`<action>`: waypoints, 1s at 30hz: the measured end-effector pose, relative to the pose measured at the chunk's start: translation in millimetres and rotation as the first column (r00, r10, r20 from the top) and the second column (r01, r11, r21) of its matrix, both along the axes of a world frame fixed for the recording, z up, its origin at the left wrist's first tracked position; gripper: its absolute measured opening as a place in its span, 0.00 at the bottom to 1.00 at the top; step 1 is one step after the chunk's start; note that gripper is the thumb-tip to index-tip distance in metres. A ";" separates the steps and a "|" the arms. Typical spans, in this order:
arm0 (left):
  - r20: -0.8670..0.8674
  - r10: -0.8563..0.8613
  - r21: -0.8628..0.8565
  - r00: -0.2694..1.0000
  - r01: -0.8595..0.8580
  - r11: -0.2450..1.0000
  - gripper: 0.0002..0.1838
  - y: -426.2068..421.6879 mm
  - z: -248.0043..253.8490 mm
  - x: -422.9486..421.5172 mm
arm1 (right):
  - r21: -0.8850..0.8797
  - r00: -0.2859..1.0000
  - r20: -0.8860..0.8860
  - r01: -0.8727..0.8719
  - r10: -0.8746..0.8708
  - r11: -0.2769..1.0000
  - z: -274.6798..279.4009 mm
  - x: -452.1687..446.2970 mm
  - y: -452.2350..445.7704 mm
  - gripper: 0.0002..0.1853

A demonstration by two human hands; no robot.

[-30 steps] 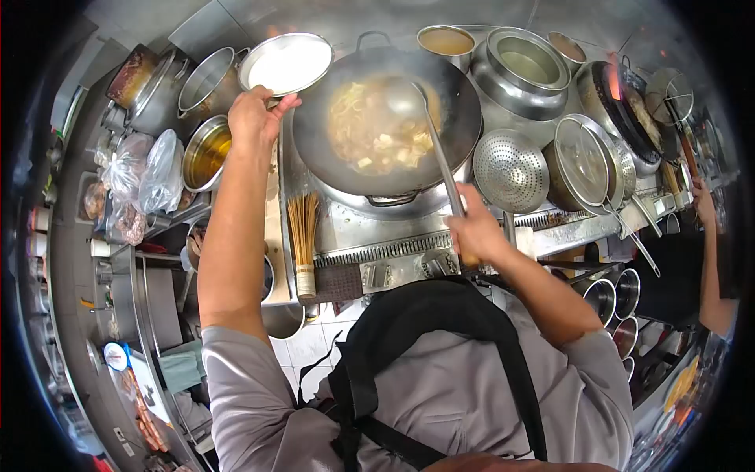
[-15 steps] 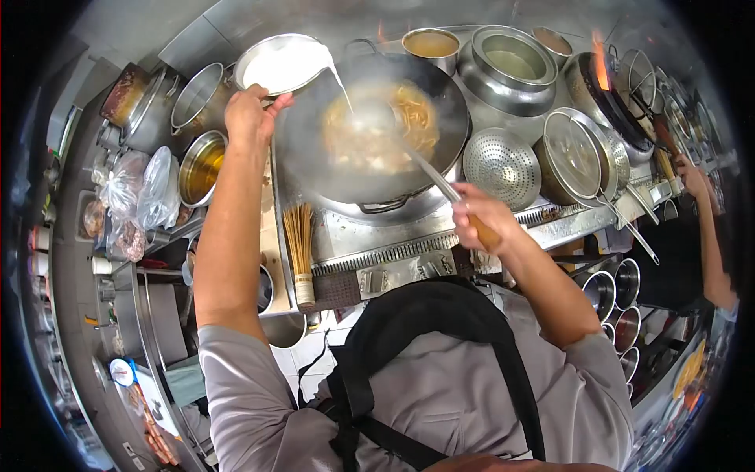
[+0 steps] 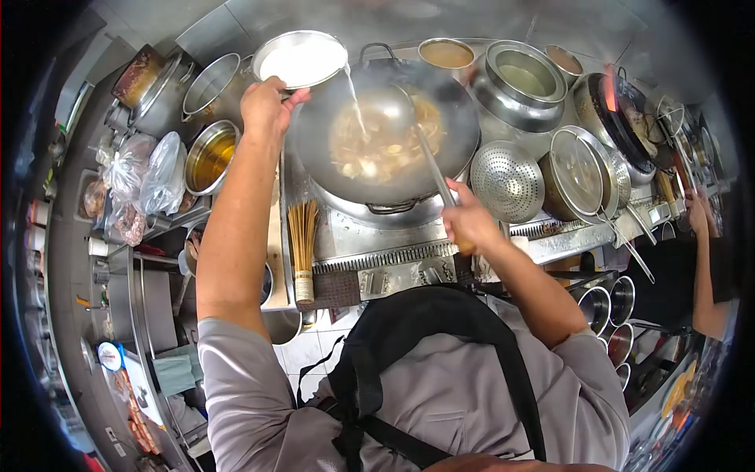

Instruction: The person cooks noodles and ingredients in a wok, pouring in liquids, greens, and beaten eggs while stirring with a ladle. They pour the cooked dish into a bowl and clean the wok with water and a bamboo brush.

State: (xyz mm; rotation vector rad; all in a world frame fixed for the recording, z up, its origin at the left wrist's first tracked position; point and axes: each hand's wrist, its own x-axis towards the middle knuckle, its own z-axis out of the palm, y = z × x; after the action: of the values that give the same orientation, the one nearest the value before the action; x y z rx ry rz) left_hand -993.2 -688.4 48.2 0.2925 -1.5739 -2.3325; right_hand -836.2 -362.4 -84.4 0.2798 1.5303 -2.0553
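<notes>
My left hand [image 3: 270,110] grips the near edge of a round metal bowl [image 3: 257,61] of white liquid. Tipped to the right, the bowl lets a thin white stream [image 3: 355,100] fall into a large dark wok [image 3: 314,169]. Inside the wok, a brownish broth [image 3: 377,161] with pale pieces is partly veiled by steam. My right hand [image 3: 472,222] is closed around the wooden handle of a ladle [image 3: 431,164], whose blurred head is over the broth on the wok's far side.
Right of the wok are a perforated strainer [image 3: 507,182], a lidded-looking steel pot [image 3: 519,106] and mesh skimmers. A flame [image 3: 609,90] burns at another wok. A bamboo brush [image 3: 303,252] stands near the front edge. Another person's arm [image 3: 702,267] is far right.
The ladle head has swung to the far side of the wok, and my right hand has come slightly left. White liquid keeps pouring; more broth and pale pieces show through the steam.
</notes>
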 end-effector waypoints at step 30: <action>-0.031 -0.025 -0.008 0.999 0.024 1.000 0.12 -1.8 1.2 -8.0 | -0.258 0.988 0.156 0.052 -0.012 0.965 1.8 -8.3 13.2 0.34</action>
State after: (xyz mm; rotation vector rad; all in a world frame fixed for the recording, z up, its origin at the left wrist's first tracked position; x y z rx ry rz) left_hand -1001.2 -690.2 49.4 0.2355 -1.5801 -2.3375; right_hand -844.4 -349.2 -82.5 0.3529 1.1554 -2.1774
